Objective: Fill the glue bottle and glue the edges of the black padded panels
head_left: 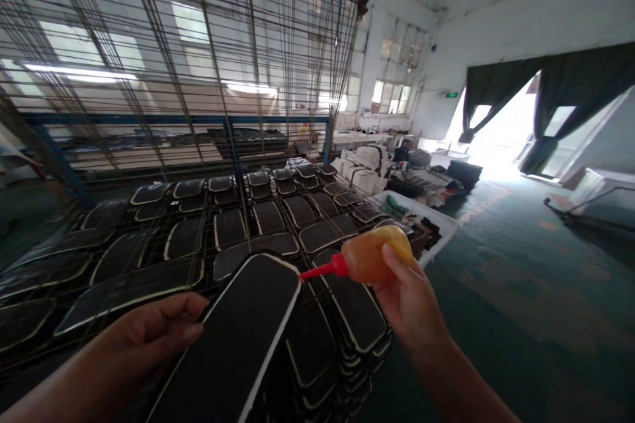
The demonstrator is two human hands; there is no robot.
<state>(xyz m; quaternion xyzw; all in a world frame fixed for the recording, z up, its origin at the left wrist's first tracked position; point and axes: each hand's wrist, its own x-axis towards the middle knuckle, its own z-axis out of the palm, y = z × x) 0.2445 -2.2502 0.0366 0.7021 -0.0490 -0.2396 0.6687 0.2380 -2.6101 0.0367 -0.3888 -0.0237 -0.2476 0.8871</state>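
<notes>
A long black panel point(243, 324) with rounded corners and a pale line along its edge slants across the lower middle. My left hand point(159, 330) pinches its left edge between thumb and fingers. In my right hand point(407, 284) is an orange squeeze bottle point(370, 254), held on its side with my thumb on top. The bottle's red nozzle point(320, 269) points left, and its tip is at the panel's upper right corner. Beneath and behind lie more black panels point(354, 310) with pale edges, some stacked.
A large wire rack point(198, 33) on a blue frame point(173, 117) rises behind the rows of panels. A white bin point(449, 228) with cloth and dark pieces stands to the right of the panels. White bundles point(364, 168) lie farther back. Green floor point(536, 291) extends at the right.
</notes>
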